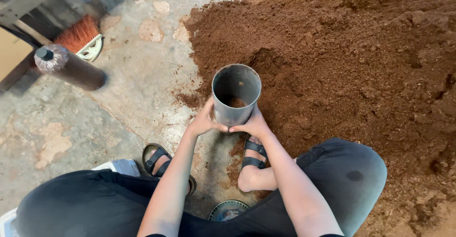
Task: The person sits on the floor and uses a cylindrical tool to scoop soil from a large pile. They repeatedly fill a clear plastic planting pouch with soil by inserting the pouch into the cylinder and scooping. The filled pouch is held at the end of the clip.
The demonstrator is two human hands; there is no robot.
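A: Centre of frame: left hand (205, 121) and right hand (253, 124) clasp the base of a grey cylindrical tube (236, 94), a little brown substrate inside. Risks?

B: Probably tipping; the grip is low, so the tube could spill toward the sandals (254, 154).

A: Surroundings?

B: A brown substrate heap (342, 61) fills the right; stained concrete floor (133, 75), a filled plastic-wrapped cylinder (71, 68) and an orange brush (78, 33) occupy the upper left.
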